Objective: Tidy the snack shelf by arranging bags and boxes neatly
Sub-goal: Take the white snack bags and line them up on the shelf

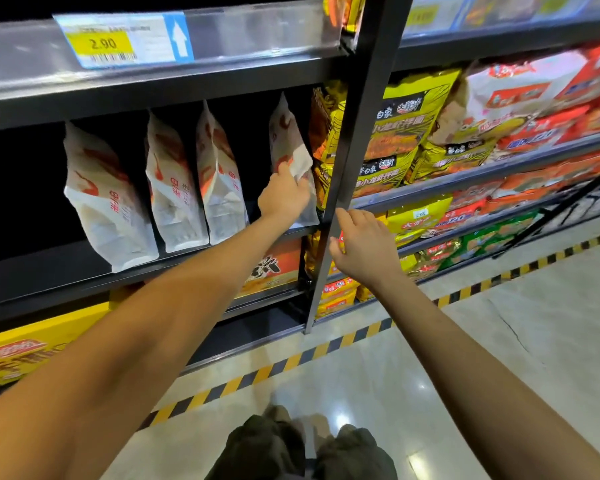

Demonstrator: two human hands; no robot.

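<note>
White bag in hand (293, 147): the rightmost of four white snack bags with red print, standing upright on the dark middle shelf (66, 271), close to the grey upright post (343, 174).
Left hand (283, 195): reaches in to this bag, fingers curled round its folded front edge and pinching it about halfway up.
Other white bags: three more stand on the same shelf to the left, one (222, 181) nearest, one (172, 188) just beside that, and one (101, 195) further left with a gap before it; all lean slightly and sit apart from the held bag.
Right hand (364, 244): held in front of the post, lower than the left hand, fingers loosely bent and grasping nothing; whether the fingertips touch the post cannot be told.
Yellow bags (406, 123): packed in the next bay to the right of the post, with red and white packs (534, 95) further right.
Price tag (118, 38): yellow label reading 2.90 with a white arrow, on the rail of the shelf above.
Lower shelf: an orange box (274, 268) under the left forearm and a yellow box (32, 348) at far left.
Floor (499, 341): glossy pale tiles with a yellow-and-black striped line along the shelving base.
</note>
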